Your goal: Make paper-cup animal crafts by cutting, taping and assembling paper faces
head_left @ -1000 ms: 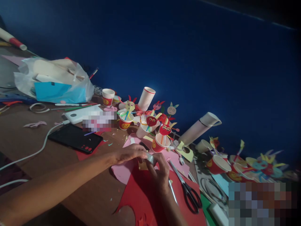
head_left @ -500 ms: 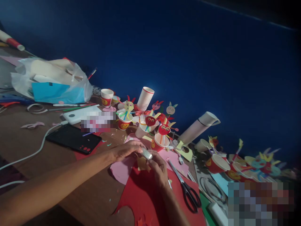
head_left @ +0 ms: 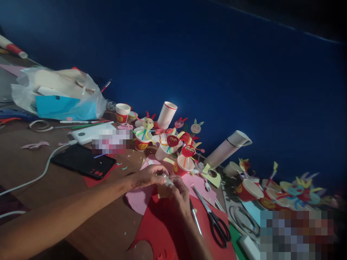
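Observation:
A small whitish, shiny piece [head_left: 168,181] is pinched between my two hands; its exact kind cannot be made out. My left hand [head_left: 150,176] closes on its far end with the fingertips. My right hand [head_left: 179,195] grips the near end. Beneath them lie a yellow paper scrap [head_left: 162,192], red paper [head_left: 151,220] and pink paper [head_left: 138,200]. Black-handled scissors [head_left: 219,225] rest on the red sheet to the right of my right hand, with a silver pen-like tool [head_left: 197,221] beside my wrist. A red paper cup [head_left: 182,167] with a paper face stands just beyond.
Several cups with paper figures and a tilted stack of cups [head_left: 167,115] stand behind. A white flask-like cylinder [head_left: 226,150] leans at right. Left are a black phone [head_left: 81,160], a white power bank [head_left: 92,133] with a cable, and a stuffed plastic bag [head_left: 94,86].
The small whitish piece has turned and is now more covered by my fingers. My hands have drawn slightly closer together. More of the pen-like tool shows beside my right wrist.

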`<act>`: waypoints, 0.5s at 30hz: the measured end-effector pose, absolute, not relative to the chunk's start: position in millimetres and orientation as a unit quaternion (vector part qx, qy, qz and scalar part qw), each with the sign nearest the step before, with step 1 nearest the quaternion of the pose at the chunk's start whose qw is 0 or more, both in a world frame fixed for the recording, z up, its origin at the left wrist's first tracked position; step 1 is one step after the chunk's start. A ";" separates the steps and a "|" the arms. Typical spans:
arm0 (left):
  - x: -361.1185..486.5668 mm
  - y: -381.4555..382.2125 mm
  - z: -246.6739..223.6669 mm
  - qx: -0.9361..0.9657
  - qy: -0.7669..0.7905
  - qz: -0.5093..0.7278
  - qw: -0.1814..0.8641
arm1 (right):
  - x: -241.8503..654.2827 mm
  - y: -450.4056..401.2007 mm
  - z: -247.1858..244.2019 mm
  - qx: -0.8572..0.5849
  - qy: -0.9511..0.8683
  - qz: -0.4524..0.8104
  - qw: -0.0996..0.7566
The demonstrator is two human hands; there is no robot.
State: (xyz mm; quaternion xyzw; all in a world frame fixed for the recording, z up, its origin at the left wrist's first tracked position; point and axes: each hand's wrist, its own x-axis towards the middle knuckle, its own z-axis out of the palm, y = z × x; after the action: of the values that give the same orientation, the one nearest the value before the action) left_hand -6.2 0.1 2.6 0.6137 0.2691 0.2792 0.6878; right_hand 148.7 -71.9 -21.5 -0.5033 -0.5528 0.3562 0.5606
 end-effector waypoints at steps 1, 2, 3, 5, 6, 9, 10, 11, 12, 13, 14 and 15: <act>-5.7 0.0 2.5 0.590 0.265 0.281 0.709 | 148.6 -72.4 -21.2 -0.503 -0.552 0.354 0.563; -5.1 0.2 2.2 0.552 0.262 0.281 0.740 | 148.5 -72.6 -21.3 -0.502 -0.548 0.352 0.569; -4.4 0.8 1.5 0.505 0.259 0.279 0.775 | 148.6 -72.5 -21.8 -0.502 -0.541 0.348 0.578; -3.1 2.8 -0.3 0.418 0.255 0.270 0.829 | 148.8 -71.4 -24.0 -0.506 -0.519 0.333 0.603; -2.6 4.1 -1.2 0.387 0.252 0.267 0.846 | 148.9 -70.5 -25.4 -0.508 -0.510 0.322 0.615; -1.8 7.7 -3.0 0.332 0.227 0.265 0.876 | 148.8 -68.0 -28.7 -0.522 -0.508 0.276 0.628; -1.6 8.5 -3.2 0.313 0.218 0.269 0.885 | 148.5 -67.7 -29.3 -0.527 -0.512 0.259 0.627; -1.6 9.0 -3.3 0.295 0.209 0.274 0.891 | 148.1 -67.7 -29.6 -0.530 -0.521 0.246 0.622; -1.6 9.2 -3.3 0.283 0.202 0.280 0.895 | 147.6 -67.9 -29.8 -0.529 -0.537 0.234 0.613; -1.6 9.1 -3.4 0.279 0.198 0.285 0.896 | 147.1 -68.3 -29.9 -0.525 -0.560 0.220 0.602; -1.5 8.6 -3.5 0.278 0.195 0.288 0.896 | 146.6 -68.8 -30.2 -0.521 -0.585 0.204 0.587; -1.5 7.9 -3.6 0.279 0.192 0.290 0.895 | 146.2 -69.2 -30.7 -0.521 -0.607 0.185 0.571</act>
State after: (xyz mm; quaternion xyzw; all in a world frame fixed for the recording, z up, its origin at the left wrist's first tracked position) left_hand -1.5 7.9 -3.6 0.2793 0.1921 0.2905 0.8948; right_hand 146.2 -69.2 -30.7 -0.5207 -0.6073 0.1853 0.5707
